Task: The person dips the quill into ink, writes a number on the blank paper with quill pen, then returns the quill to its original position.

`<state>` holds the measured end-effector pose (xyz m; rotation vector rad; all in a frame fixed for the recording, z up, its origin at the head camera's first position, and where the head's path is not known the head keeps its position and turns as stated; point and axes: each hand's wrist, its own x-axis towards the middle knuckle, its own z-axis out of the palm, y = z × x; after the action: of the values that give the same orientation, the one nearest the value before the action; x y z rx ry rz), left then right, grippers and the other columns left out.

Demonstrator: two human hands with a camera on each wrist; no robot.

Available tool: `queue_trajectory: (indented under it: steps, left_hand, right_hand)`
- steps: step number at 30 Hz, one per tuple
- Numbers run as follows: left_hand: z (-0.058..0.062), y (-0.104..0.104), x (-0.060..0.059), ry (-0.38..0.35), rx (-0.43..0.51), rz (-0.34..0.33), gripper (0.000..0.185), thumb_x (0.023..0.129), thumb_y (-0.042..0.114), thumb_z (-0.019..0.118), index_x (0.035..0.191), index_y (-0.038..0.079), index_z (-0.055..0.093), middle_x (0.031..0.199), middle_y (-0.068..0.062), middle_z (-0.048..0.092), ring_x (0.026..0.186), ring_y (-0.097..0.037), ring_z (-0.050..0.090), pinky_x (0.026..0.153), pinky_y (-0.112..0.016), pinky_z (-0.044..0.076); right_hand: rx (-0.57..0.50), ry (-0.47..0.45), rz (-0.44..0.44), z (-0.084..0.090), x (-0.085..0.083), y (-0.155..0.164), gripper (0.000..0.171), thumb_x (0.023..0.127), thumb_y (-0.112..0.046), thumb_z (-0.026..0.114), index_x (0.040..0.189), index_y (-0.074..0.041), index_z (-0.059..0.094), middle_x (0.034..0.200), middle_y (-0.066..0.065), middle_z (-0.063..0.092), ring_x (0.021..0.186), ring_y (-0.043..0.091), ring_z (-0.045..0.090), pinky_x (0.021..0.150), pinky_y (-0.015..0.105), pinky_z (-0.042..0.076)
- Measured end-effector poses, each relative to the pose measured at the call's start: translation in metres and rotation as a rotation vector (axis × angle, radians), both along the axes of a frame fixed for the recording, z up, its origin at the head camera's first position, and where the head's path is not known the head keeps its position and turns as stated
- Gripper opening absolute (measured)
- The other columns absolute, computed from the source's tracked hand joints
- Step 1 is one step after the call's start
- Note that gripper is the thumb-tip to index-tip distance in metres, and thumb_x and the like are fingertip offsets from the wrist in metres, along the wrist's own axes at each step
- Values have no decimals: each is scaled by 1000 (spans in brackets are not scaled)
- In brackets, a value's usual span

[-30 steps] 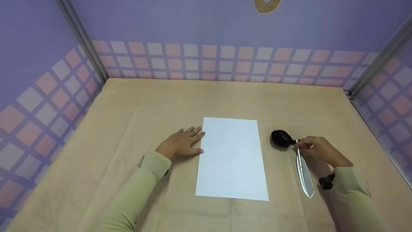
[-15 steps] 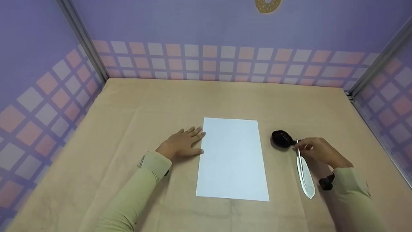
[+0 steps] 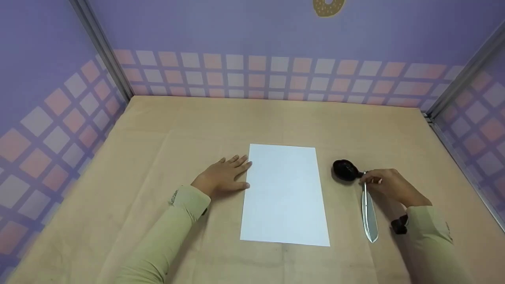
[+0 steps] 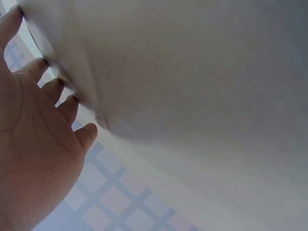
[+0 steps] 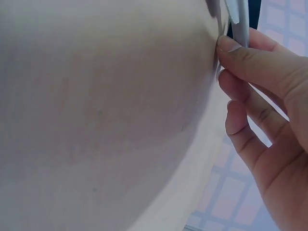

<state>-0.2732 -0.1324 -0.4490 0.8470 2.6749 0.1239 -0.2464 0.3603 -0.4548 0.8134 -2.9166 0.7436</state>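
My left hand lies spread on the cloth, its thumb and fingertips right at the left edge of a white sheet of paper. The left wrist view has that hand with its fingers extended along the surface. With thumb and fingers, my right hand pinches the thin upper end of what looks like a white feather quill, whose broad part points toward me. A glossy black oval piece with a short neck lies by the fingertips. The right wrist view shows the pinching right hand.
A beige cloth covers the table, with creases near the front. Purple walls with pink and white squares stand behind and at both sides. Metal posts mark the corners.
The quill's lower end has swung a little to the left. My right hand has shifted very slightly; the left hand and the paper have stayed in place.
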Motion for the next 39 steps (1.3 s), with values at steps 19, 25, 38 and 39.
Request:
queue_trajectory:
  steps: [19,25,38,39]
  left_hand:
    - [-3,-1,1,12,8,-5,77,95,61,38,156,20,15,163,-3,7,150,-26,8,121,-51,12]
    - [-3,-1,1,8,9,2,77,95,63,38,156,22,14,163,-1,6,150,-25,8,121,-50,12]
    - [-5,0,1,18,-1,18,76,95,63,36,156,24,13,163,1,4,151,-23,7,121,-50,12]
    - [-5,0,1,19,-1,18,76,95,64,36,156,25,13,163,1,4,151,-23,7,121,-50,12]
  right_hand:
    - [-18,3,-23,-4,0,1,23,81,7,69,96,-10,70,90,2,72,78,17,65,67,23,53]
    - [-36,47,-14,-5,1,2,25,79,11,69,96,-8,68,89,2,72,78,13,66,67,23,54]
    - [-68,40,-76,-4,3,4,24,84,9,66,100,-9,66,89,3,70,80,-1,60,68,22,53]
    - [-72,38,-81,-4,3,4,24,84,9,66,101,-9,66,90,3,70,80,-2,59,68,22,53]
